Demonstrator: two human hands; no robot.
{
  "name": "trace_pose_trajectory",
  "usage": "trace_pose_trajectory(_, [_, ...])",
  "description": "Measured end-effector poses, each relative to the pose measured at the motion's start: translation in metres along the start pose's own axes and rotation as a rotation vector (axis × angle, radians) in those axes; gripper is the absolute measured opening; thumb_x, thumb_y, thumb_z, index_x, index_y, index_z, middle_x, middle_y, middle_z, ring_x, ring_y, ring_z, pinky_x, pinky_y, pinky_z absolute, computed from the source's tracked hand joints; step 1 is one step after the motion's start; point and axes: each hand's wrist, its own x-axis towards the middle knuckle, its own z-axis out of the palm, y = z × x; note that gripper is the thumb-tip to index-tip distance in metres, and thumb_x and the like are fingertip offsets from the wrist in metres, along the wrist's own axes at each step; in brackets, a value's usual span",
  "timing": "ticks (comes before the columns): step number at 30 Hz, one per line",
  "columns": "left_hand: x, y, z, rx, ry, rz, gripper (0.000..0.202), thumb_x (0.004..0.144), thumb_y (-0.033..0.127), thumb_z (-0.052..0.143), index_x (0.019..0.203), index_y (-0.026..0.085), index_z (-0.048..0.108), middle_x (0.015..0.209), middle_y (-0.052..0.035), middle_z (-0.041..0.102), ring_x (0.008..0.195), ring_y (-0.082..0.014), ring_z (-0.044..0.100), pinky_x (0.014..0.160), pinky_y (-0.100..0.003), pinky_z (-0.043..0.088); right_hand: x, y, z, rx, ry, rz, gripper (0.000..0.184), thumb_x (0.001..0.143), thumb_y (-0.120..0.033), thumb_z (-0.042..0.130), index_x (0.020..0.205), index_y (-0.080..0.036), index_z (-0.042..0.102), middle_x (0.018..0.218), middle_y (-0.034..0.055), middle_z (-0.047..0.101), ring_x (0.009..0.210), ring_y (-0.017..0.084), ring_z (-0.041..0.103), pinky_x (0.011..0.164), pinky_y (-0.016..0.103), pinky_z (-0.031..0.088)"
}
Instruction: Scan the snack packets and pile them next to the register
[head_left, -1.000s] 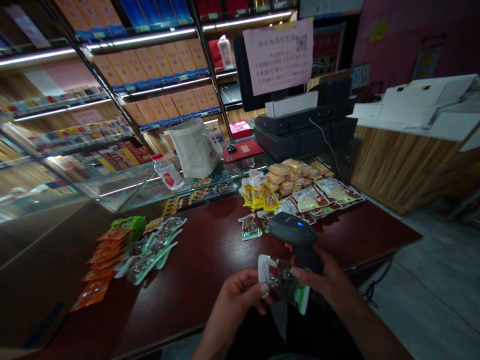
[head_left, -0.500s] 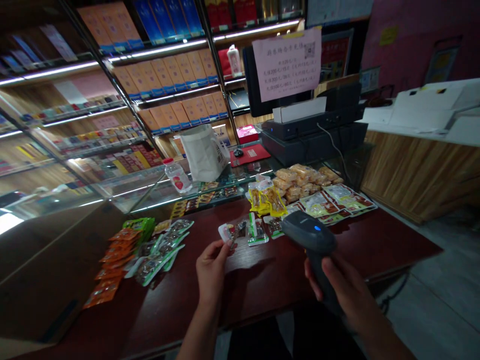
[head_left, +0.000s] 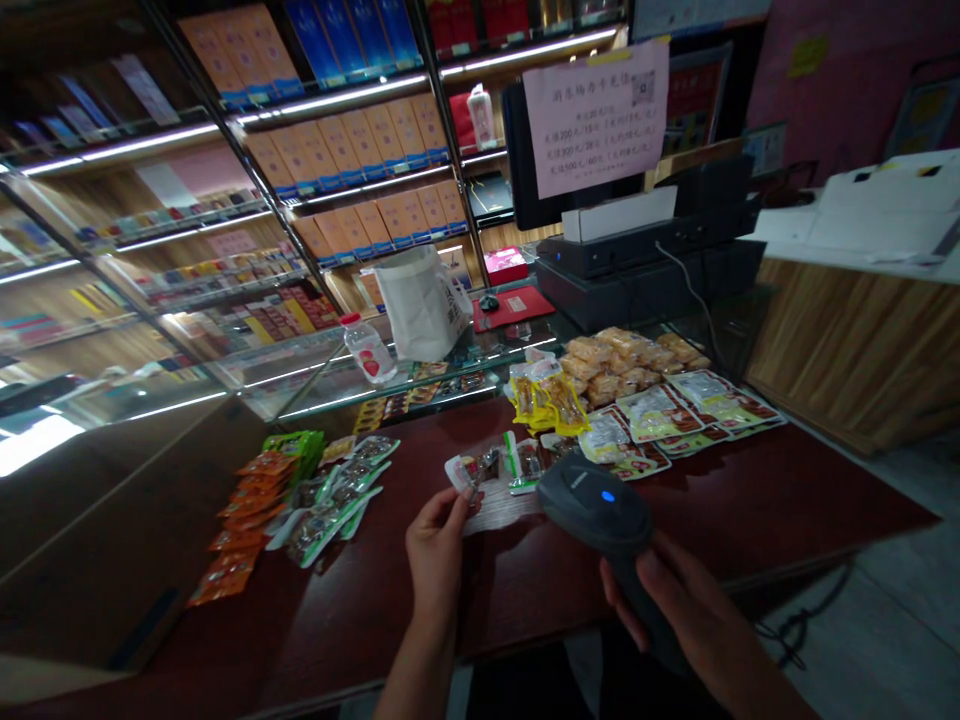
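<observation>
Between thumb and fingers, my left hand [head_left: 439, 535] pinches the near edge of a small clear snack packet [head_left: 474, 468] with a white end and dark contents. My right hand [head_left: 675, 595] is wrapped round the handle of a dark grey barcode scanner [head_left: 592, 503], whose blue light glows on top. The scanner's head points left, close to the packet but apart from it. Just beyond lie green-edged snack packets [head_left: 527, 463]. Left of my left hand are more green-and-white packets [head_left: 330, 525] and a row of orange sachets [head_left: 244, 510].
An open cardboard box [head_left: 97, 520] stands on the left of the dark red table [head_left: 360, 620]. Yellow packets [head_left: 547, 400], wrapped pastries [head_left: 622, 360] and flat pouches [head_left: 660, 410] lie at the back right. Behind are a bottle [head_left: 369, 350], a white bag [head_left: 420, 305] and a monitor [head_left: 521, 160].
The scanner in my right hand has moved left and slightly down, nearer the packet. My left hand keeps its pinch on the packet. The whole view has shifted a little.
</observation>
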Motion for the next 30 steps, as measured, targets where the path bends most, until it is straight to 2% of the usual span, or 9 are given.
trace_pose_trajectory(14, [-0.0030, 0.0038, 0.0010, 0.005, -0.015, 0.012, 0.030, 0.069, 0.039, 0.078, 0.086, 0.015, 0.075, 0.074, -0.0041, 0.075, 0.071, -0.0184, 0.070, 0.067, -0.025, 0.053, -0.0037, 0.0018, 0.0031, 0.004, 0.025, 0.034, 0.051, 0.092, -0.064, 0.051, 0.079, -0.016, 0.062, 0.065, 0.0007, 0.057, 0.047, 0.008, 0.044, 0.047, 0.023, 0.032])
trace_pose_trajectory(22, [-0.0019, -0.0015, 0.0005, 0.026, -0.072, 0.042, 0.027, 0.074, 0.038, 0.074, 0.089, 0.015, 0.074, 0.080, -0.0055, 0.077, 0.083, -0.0231, 0.073, 0.083, -0.032, 0.055, -0.0052, -0.0008, 0.0003, -0.039, 0.023, 0.000, 0.050, 0.092, -0.062, 0.051, 0.078, -0.016, 0.061, 0.064, 0.0002, 0.056, 0.047, 0.009, 0.046, 0.048, 0.024, 0.033])
trace_pose_trajectory(27, [-0.0010, -0.0025, 0.0015, 0.001, -0.070, 0.043, 0.028, 0.073, 0.038, 0.075, 0.088, 0.015, 0.074, 0.080, -0.0055, 0.077, 0.081, -0.0225, 0.074, 0.082, -0.032, 0.055, -0.0070, 0.0018, -0.0027, -0.030, 0.025, 0.010, 0.048, 0.093, -0.061, 0.050, 0.078, -0.016, 0.060, 0.068, 0.0004, 0.057, 0.047, 0.009, 0.046, 0.048, 0.024, 0.034])
trace_pose_trajectory(30, [0.0001, -0.0029, 0.0016, 0.010, -0.051, 0.058, 0.029, 0.070, 0.039, 0.077, 0.086, 0.015, 0.075, 0.079, -0.0052, 0.077, 0.076, -0.0203, 0.072, 0.074, -0.028, 0.055, -0.0078, 0.0033, -0.0040, -0.041, 0.028, 0.013, 0.049, 0.093, -0.062, 0.049, 0.077, -0.016, 0.059, 0.064, -0.0007, 0.055, 0.046, 0.009, 0.044, 0.049, 0.024, 0.034])
